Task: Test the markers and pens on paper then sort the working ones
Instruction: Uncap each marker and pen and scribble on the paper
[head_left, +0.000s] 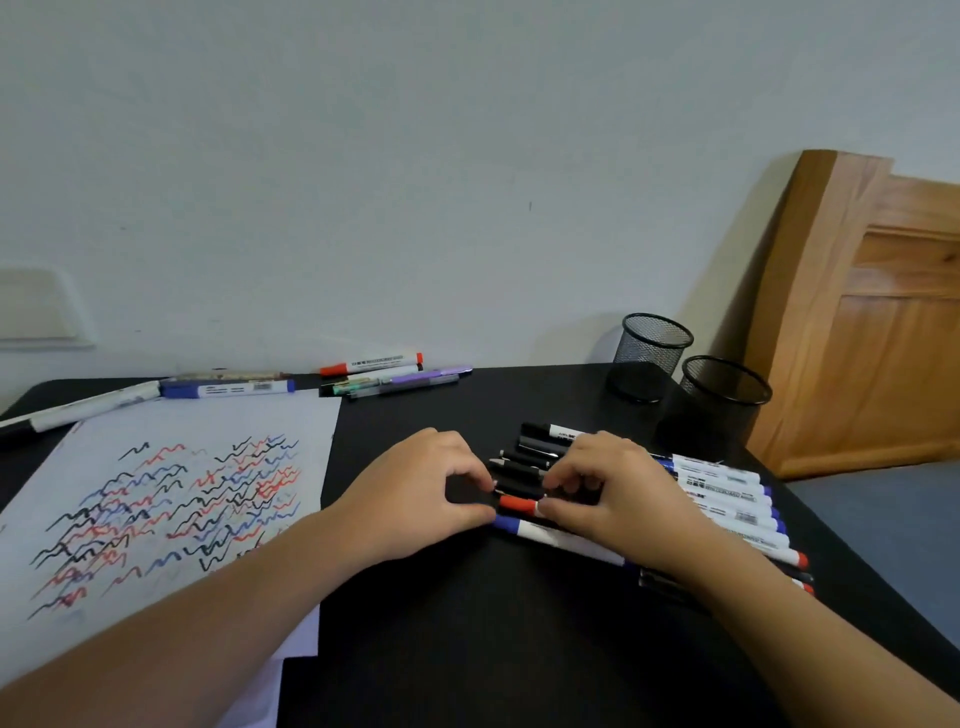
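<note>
A row of markers and pens (727, 499) lies side by side on the black table (467, 623), right of centre. My left hand (415, 488) has curled fingers. Its index tip and thumb close on the left ends of a black pen (519, 470) and the red-capped marker (517, 504). My right hand (618, 493) lies over the row, with fingers curled onto the black pens and the thumb against the red-capped marker. A blue-capped marker (550, 538) lies just in front of both thumbs. The test paper (208, 426), covered in black, red and blue squiggles, lies to the left.
Two black mesh pen cups (652, 353) (724, 395) stand behind the row. More markers and pens (384, 371) lie by the wall, and two markers (228, 388) lie above the paper. A wooden cabinet (872, 322) stands at the right, beyond the table edge.
</note>
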